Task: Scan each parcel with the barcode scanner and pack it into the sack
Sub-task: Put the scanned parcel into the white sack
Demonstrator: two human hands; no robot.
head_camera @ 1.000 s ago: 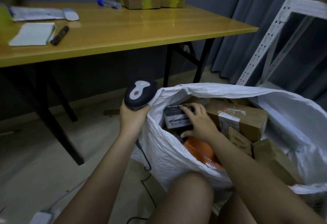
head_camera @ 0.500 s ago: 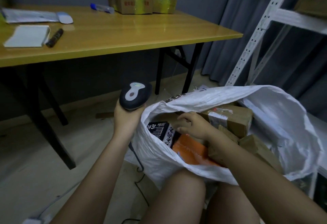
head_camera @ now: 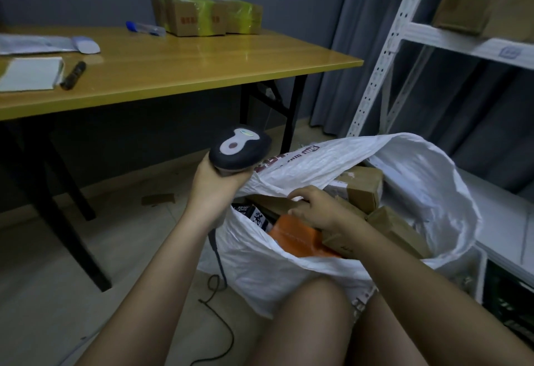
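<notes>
Head view: two hands, left, right; one scanner, one sack.

Crinkled white woven-plastic sack, matt cardboard parcels, glossy wooden table, smooth plastic scanner

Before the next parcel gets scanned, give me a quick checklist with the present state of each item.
1. Barcode scanner in hand: ok, the left hand grips its handle.
2. Sack mouth open: ok, its rim stands wide.
3. Room in the sack: cannot tell; cardboard parcels, an orange parcel and a black-and-white box already lie high inside.
4. Right hand free: cannot tell; it rests among the parcels, fingers curled.
5. More parcels at hand: ok, taped boxes sit on the table.
</notes>
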